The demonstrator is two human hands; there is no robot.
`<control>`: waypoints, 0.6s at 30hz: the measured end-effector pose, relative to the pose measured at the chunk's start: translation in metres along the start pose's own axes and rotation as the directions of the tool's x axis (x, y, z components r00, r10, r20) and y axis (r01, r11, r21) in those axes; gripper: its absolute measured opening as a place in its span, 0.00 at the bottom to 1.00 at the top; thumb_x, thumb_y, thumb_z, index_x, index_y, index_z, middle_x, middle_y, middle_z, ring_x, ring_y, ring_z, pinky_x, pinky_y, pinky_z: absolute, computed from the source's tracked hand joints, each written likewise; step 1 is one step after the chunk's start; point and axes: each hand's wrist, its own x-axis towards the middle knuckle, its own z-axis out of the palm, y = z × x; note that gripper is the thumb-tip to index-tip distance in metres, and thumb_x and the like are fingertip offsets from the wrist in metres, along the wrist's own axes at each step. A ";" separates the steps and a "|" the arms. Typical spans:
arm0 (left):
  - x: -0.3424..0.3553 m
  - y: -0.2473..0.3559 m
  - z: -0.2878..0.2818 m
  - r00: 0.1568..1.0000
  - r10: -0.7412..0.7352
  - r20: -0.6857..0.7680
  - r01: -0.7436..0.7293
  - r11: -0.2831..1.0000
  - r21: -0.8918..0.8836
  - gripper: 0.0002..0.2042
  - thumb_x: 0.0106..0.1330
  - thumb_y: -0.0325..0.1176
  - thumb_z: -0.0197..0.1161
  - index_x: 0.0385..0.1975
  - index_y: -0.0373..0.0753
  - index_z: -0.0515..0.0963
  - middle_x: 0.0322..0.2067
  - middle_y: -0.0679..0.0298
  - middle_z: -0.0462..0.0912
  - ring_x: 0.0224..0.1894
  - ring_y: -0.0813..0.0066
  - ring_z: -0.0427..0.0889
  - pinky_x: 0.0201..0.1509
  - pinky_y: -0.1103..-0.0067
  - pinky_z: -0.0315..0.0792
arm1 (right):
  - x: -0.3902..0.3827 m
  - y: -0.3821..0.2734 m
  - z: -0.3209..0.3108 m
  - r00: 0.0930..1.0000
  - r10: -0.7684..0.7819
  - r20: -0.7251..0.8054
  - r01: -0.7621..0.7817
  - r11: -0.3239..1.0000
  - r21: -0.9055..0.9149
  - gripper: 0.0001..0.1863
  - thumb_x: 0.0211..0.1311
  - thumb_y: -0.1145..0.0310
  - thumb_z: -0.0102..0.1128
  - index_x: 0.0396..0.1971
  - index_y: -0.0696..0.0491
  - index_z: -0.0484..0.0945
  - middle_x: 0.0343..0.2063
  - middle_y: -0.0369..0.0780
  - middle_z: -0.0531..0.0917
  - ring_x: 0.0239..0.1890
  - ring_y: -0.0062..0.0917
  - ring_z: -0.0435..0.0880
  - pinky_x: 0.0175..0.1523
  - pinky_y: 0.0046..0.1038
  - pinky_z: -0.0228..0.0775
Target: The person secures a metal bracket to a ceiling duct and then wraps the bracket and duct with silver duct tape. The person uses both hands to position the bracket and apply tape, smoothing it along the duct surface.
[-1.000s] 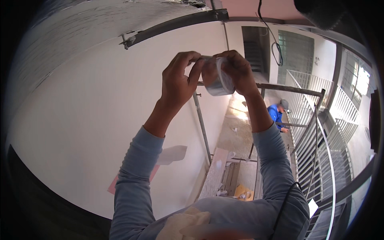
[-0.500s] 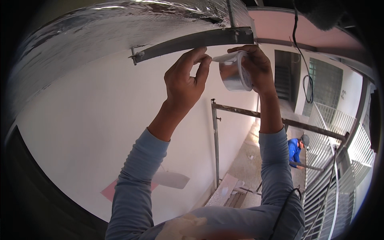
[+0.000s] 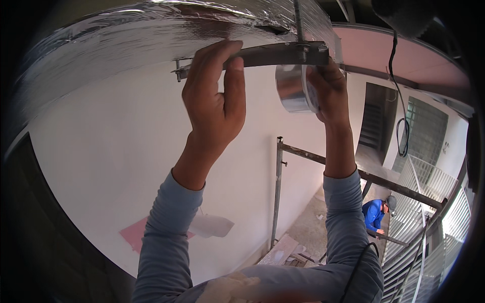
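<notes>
My right hand (image 3: 331, 93) grips a wide roll of silver foil tape (image 3: 293, 90), just under the right end of a dark metal bar (image 3: 270, 55). My left hand (image 3: 214, 93) is raised at the bar's left part, fingers stretched upward and thumb apart from them. Its fingertips reach up in front of the bar, close to the foil-wrapped duct (image 3: 126, 55) overhead. Whether a strip of tape runs between the roll and my left hand is hidden by the bar.
A threaded rod (image 3: 298, 22) passes through the bar's right end. Below stands a rusty scaffold frame (image 3: 279, 187) beside a white wall (image 3: 111, 146). A black cable (image 3: 396, 86) hangs at the right. Lower down, a person in blue (image 3: 374, 214) bends near white railings (image 3: 404, 237).
My left hand has moved left and up, away from the roll, and its fingers have parted from their pinch. My right hand still holds the roll, now tucked closer beneath the bar.
</notes>
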 end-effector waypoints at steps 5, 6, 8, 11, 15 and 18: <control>0.010 0.000 -0.008 0.977 -0.118 0.179 0.125 0.992 -0.025 0.17 0.80 0.39 0.56 0.53 0.31 0.81 0.45 0.55 0.87 0.47 0.68 0.84 0.54 0.75 0.75 | 0.000 0.005 0.009 0.998 0.014 -0.054 -0.011 0.999 0.052 0.16 0.71 0.77 0.60 0.57 0.57 0.80 0.46 0.36 0.86 0.47 0.17 0.83 0.53 0.23 0.74; 0.013 -0.001 -0.009 0.974 -0.106 0.198 0.115 0.993 -0.034 0.15 0.79 0.38 0.58 0.50 0.30 0.81 0.42 0.53 0.86 0.43 0.65 0.84 0.50 0.73 0.75 | 0.001 0.008 0.010 0.998 0.030 -0.055 -0.027 0.998 0.054 0.16 0.71 0.78 0.60 0.56 0.57 0.80 0.46 0.36 0.86 0.47 0.17 0.83 0.53 0.23 0.74; 0.020 -0.003 -0.012 0.967 -0.089 0.239 0.108 0.992 -0.067 0.14 0.77 0.37 0.60 0.44 0.29 0.81 0.36 0.49 0.85 0.36 0.57 0.85 0.42 0.67 0.76 | 0.003 0.013 0.010 0.996 0.068 -0.066 -0.064 0.996 0.054 0.15 0.70 0.78 0.61 0.55 0.57 0.80 0.45 0.36 0.86 0.47 0.18 0.83 0.53 0.24 0.74; 0.024 -0.004 -0.023 0.830 -0.348 0.435 0.380 0.925 0.015 0.19 0.81 0.44 0.55 0.52 0.32 0.82 0.39 0.54 0.87 0.42 0.70 0.84 0.48 0.75 0.76 | 0.006 0.025 0.013 0.991 0.094 -0.098 -0.093 0.996 0.012 0.14 0.67 0.78 0.62 0.52 0.57 0.80 0.45 0.37 0.85 0.46 0.21 0.83 0.54 0.27 0.75; 0.023 -0.020 -0.024 0.774 -0.523 0.357 0.482 0.852 0.204 0.18 0.78 0.43 0.57 0.46 0.32 0.84 0.35 0.45 0.86 0.39 0.56 0.87 0.46 0.69 0.77 | 0.008 0.039 0.022 0.986 0.003 -0.167 -0.010 0.999 -0.040 0.16 0.64 0.80 0.63 0.52 0.57 0.79 0.46 0.39 0.84 0.49 0.23 0.81 0.56 0.30 0.74; 0.017 -0.037 -0.021 0.811 -0.460 0.361 0.392 0.886 0.248 0.15 0.76 0.40 0.59 0.46 0.33 0.84 0.37 0.45 0.87 0.42 0.46 0.86 0.47 0.65 0.77 | 0.010 0.044 0.028 0.991 0.035 -0.126 -0.047 0.994 -0.097 0.16 0.64 0.81 0.63 0.52 0.58 0.78 0.46 0.39 0.83 0.50 0.23 0.81 0.57 0.30 0.73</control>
